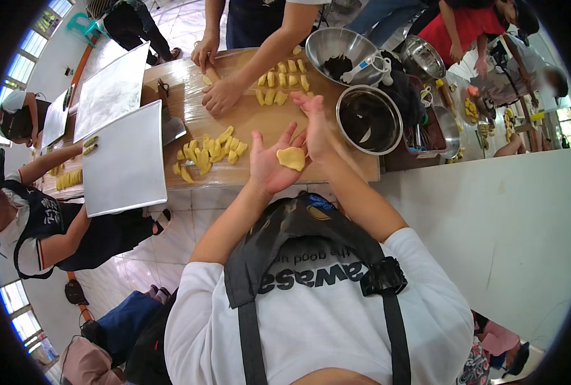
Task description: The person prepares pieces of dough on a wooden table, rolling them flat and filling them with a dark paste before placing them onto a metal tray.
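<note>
A flattened round of yellow dough (291, 159) lies on the upturned palm of my left hand (272, 161), whose fingers are spread. Close beside it, my right hand (315, 127) is turned edge-on, the palm facing the left hand; nothing shows in its fingers. Both hands are above the near edge of a plastic-covered table (247, 118). To their left, several cut strips of yellow dough (210, 149) lie in a loose heap. Beyond my hands stand short dough pieces in rows (280, 79).
A co-worker's hands (225, 94) press dough across the table. Right of me are a steel bowl of dark filling (369, 120), a larger bowl with measuring spoons (338, 55) and a red basket (427, 134). At left, another person holds a metal tray (124, 163). A white panel (487, 231) borders my right.
</note>
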`<state>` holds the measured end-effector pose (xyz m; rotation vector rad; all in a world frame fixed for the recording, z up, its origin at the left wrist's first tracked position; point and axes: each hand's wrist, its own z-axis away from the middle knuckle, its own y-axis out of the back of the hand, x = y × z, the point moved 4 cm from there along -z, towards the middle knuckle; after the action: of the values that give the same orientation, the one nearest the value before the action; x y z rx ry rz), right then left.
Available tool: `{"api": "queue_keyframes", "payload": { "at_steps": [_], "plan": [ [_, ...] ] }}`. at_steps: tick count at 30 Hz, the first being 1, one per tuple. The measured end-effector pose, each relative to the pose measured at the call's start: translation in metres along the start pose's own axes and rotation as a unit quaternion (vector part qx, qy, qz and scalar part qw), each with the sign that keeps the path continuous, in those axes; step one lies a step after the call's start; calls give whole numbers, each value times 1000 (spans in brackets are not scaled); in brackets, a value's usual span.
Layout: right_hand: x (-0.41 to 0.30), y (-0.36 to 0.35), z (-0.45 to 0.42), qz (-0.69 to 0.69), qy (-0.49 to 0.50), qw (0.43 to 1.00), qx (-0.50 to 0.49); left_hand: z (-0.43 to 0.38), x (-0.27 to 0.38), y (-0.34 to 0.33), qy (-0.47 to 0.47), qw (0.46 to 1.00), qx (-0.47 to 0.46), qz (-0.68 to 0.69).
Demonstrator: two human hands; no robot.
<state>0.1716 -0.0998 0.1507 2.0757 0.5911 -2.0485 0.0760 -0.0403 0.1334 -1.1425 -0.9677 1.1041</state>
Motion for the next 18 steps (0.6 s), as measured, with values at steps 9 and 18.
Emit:
{"api": "queue_keyframes", "payload": {
  "at_steps": [9, 18],
  "plan": [
    [-28, 17, 54, 209, 31, 957, -197, 2, 16, -4, -45, 995, -13, -90],
    [-20, 22, 59, 185, -110, 956, -198, 0, 13, -5, -57, 973, 21, -222]
  ]
}}
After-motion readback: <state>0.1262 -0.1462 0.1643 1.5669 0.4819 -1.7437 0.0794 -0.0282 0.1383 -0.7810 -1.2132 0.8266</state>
